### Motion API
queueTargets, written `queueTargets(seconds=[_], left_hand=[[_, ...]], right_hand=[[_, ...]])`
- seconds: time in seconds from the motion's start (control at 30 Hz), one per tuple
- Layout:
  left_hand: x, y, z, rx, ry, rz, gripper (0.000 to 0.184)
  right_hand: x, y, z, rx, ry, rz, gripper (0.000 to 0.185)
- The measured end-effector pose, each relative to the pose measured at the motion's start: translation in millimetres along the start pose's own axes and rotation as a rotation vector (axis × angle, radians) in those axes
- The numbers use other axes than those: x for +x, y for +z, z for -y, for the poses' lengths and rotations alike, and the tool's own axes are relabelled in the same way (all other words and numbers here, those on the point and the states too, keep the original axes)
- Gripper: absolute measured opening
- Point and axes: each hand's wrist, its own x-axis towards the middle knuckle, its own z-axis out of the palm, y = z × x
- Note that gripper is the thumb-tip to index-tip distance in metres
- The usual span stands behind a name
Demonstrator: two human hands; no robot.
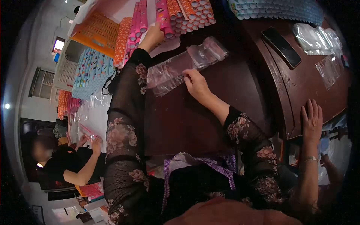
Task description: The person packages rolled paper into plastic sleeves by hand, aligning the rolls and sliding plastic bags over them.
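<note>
My left hand (152, 36) is stretched to the back of the dark table, its fingers closed at the side of a pink patterned paper roll (164, 17); part of the grip is hidden. More pink rolls (140, 17) lie just left of it. My right hand (197, 86) pinches the near edge of a clear plastic sleeve (168, 75). That sleeve lies flat on the table, with a stack of folded clear sleeves (208, 52) at its right end.
Orange patterned rolls (193, 17) are piled at the back, beside an orange basket (93, 32). Blue rolls (277, 11), a black phone (281, 47) and more clear bags (317, 39) lie on the right table. Another person's hand (312, 122) rests there. At left, a co-worker (71, 161) handles a pink roll.
</note>
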Motion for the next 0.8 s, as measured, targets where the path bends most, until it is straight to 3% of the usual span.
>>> queueTargets(seconds=[0.03, 0.1, 0.17, 0.2, 0.33, 0.47, 0.53, 0.67, 0.73, 0.8], left_hand=[[-11, -8, 29, 0.015, 0.027, -0.024, 0.048], [42, 41, -77, 0.054, 0.086, -0.003, 0.050], [24, 19, -45, 0.093, 0.144, 0.027, 0.051], [-15, -20, 26, 0.111, 0.129, 0.074, 0.050], [-31, -26, 48, 0.179, 0.154, 0.040, 0.040], [-26, -28, 12, 0.215, 0.206, -0.046, 0.032], [-26, -37, 7, 0.213, 0.091, -0.060, 0.027], [-12, -51, 19, 0.224, 0.096, -0.114, 0.022], [11, -37, -18, 0.152, 0.124, -0.215, 0.026], [23, -27, -45, 0.163, 0.062, -0.234, 0.023]], right_hand=[[3, 29, 4, 0.002, 0.003, -0.005, 0.020], [22, -97, -56, 0.004, 0.022, -0.060, 0.023], [45, -58, -44, 0.054, 0.064, -0.079, 0.025], [53, 26, -10, 0.099, 0.102, -0.089, 0.027], [105, 59, 10, 0.243, 0.249, -0.024, 0.031], [154, 71, -16, 0.031, 0.159, -0.193, 0.049], [167, 80, -24, -0.025, 0.169, -0.223, 0.054], [181, 80, -25, 0.243, 0.246, -0.086, 0.061], [185, 36, -47, 0.315, 0.264, -0.006, 0.068], [187, 13, -64, 0.310, 0.281, -0.065, 0.048]])
